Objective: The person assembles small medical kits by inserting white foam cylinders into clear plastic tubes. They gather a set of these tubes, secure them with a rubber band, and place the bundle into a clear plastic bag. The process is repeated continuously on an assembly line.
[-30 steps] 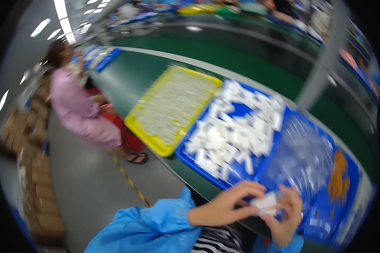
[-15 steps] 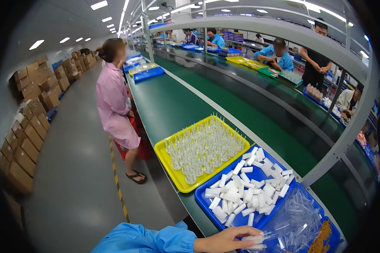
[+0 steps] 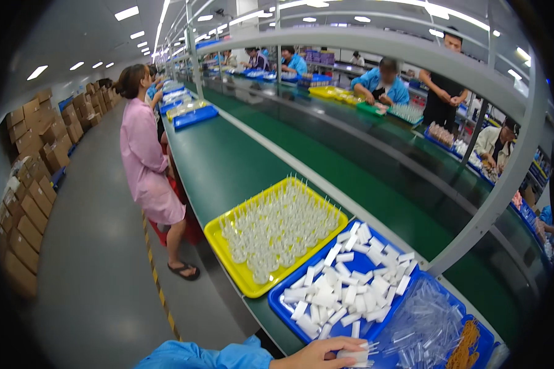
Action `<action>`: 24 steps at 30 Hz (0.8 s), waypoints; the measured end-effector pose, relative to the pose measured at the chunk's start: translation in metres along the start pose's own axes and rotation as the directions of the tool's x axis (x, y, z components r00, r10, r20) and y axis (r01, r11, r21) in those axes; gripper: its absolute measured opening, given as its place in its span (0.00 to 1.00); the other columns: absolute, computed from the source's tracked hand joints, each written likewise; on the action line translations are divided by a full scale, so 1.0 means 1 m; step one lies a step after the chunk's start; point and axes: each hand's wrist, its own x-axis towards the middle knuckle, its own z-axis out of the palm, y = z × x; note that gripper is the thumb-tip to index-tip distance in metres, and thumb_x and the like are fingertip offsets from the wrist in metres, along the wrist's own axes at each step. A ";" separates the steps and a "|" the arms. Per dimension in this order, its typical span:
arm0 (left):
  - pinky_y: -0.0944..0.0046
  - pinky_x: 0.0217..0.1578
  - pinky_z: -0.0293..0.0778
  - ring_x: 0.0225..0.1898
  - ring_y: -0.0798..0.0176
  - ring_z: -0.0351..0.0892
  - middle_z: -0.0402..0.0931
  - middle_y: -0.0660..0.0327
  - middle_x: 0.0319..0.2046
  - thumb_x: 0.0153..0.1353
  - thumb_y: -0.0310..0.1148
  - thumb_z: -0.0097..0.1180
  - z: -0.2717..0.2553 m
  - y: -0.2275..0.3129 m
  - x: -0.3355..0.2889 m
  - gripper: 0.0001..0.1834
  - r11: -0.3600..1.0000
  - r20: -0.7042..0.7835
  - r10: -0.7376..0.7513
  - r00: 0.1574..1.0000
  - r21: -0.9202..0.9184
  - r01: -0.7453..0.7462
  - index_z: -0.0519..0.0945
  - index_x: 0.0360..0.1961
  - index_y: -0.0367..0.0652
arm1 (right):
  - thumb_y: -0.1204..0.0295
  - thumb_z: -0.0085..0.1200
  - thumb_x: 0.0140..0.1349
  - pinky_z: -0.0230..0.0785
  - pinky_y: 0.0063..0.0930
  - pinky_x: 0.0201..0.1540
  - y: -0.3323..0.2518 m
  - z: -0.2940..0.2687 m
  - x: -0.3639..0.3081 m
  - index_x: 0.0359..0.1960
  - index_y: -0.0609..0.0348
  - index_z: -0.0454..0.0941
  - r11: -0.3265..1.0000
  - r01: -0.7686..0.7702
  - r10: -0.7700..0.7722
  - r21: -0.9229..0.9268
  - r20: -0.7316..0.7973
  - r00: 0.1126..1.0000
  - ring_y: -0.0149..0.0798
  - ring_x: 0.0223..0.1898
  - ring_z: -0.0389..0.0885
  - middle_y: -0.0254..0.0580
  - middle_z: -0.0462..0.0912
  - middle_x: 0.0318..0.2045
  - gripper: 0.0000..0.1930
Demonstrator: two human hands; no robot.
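My left hand (image 3: 317,355) comes in from the bottom edge in a blue sleeve (image 3: 209,355), its fingers closed around a white block-like piece (image 3: 353,355). Thin clear tips stick out beside that piece; the lower edge cuts off part of the grip. Just beyond the hand lies a blue tray (image 3: 281,305) with many loose white blocks (image 3: 341,292). Clear plastic tubes (image 3: 421,323) fill the blue tray to its right, next to a heap of tan rubber-band-like loops (image 3: 465,347). My right hand is out of view.
A yellow tray (image 3: 214,238) of upright clear parts stands on the green bench (image 3: 221,157) to the left. A grey metal post (image 3: 483,212) rises at the right. A person in a pink coat (image 3: 144,157) stands along the bench; others work across the line.
The whole scene has shifted left and slightly down in the picture. My left hand still grips the white piece near the tubes. The person in pink has turned the head farther along the bench.
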 end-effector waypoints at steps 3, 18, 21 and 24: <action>0.61 0.59 0.72 0.58 0.59 0.76 0.75 0.50 0.58 0.68 0.24 0.57 0.001 0.003 0.003 0.15 0.996 0.001 -0.034 0.999 -0.085 0.034 0.78 0.54 0.30 | 0.65 0.61 0.59 0.65 0.45 0.47 0.005 -0.003 0.004 0.45 0.55 0.79 1.000 0.016 -0.016 0.015 0.030 0.999 0.51 0.45 0.76 0.45 0.79 0.41 0.15; 0.59 0.59 0.71 0.59 0.53 0.77 0.80 0.50 0.55 0.66 0.28 0.59 0.011 0.026 0.014 0.11 0.975 -0.009 0.098 0.995 0.202 -0.094 0.84 0.47 0.36 | 0.77 0.57 0.66 0.70 0.23 0.47 -0.034 -0.023 0.038 0.61 0.64 0.67 0.416 -0.263 0.429 0.871 0.068 0.901 0.31 0.41 0.77 0.42 0.80 0.43 0.23; 0.59 0.59 0.71 0.59 0.53 0.77 0.80 0.50 0.54 0.65 0.28 0.59 0.018 0.028 0.013 0.11 0.970 -0.040 0.132 0.990 0.212 -0.121 0.84 0.47 0.36 | 0.79 0.56 0.65 0.71 0.26 0.50 -0.062 -0.014 0.048 0.60 0.64 0.67 0.189 -0.142 0.518 0.972 0.024 0.855 0.35 0.44 0.78 0.47 0.80 0.44 0.22; 0.59 0.57 0.73 0.58 0.53 0.78 0.81 0.49 0.53 0.65 0.29 0.60 0.024 0.029 0.011 0.11 0.962 -0.081 0.126 0.989 0.252 -0.102 0.85 0.46 0.36 | 0.80 0.56 0.65 0.72 0.27 0.51 -0.079 -0.004 0.050 0.59 0.65 0.67 0.203 -0.163 0.482 0.966 0.047 0.875 0.35 0.46 0.78 0.46 0.79 0.45 0.21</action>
